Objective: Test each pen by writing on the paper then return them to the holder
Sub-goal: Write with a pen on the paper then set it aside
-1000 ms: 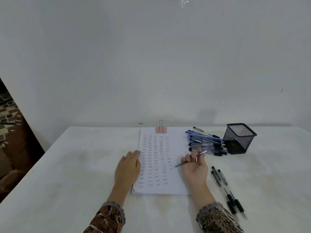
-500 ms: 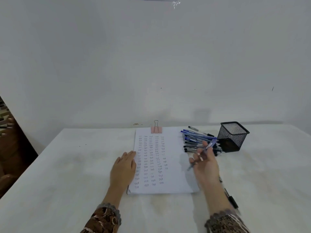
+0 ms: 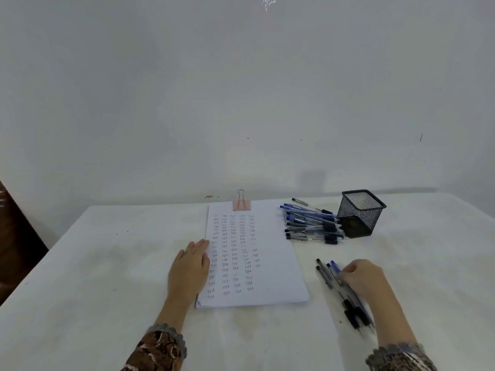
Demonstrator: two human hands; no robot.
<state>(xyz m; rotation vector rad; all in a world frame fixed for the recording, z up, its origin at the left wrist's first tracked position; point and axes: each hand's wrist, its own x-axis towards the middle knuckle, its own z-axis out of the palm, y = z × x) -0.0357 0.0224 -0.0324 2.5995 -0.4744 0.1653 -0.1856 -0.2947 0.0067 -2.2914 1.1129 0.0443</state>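
From my remote seat, what matters is where the holder [image 3: 360, 218] lies from the right hand [image 3: 364, 279]: almost straight ahead of it, farther up the table [image 3: 107, 263], with nothing between them that I can see. The right hand is low on the table to the right of the paper [image 3: 278, 263], its fingers curled round the blue pen [image 3: 335, 266], which it grasps beside a few black pens [image 3: 351, 311] lying there. The hand is a little blurred, so I cannot say which fingers do the holding. The long axis of this pen runs on a diagonal, its far end toward the paper side and its near end back under the hand toward the sleeve, so it lies almost flat while the holder stands upright with its mouth open to the top. I judge that the pen must be carried forward and tipped on end before it can drop in. The left hand [image 3: 191, 266] rests flat with straight fingers on the left edge of the paper and holds nothing; it is well apart from the holder, so the right hand is clearly the nearer. The larger pile of pens [image 3: 310, 226] lies between the paper and the holder, touching the holder's left side.
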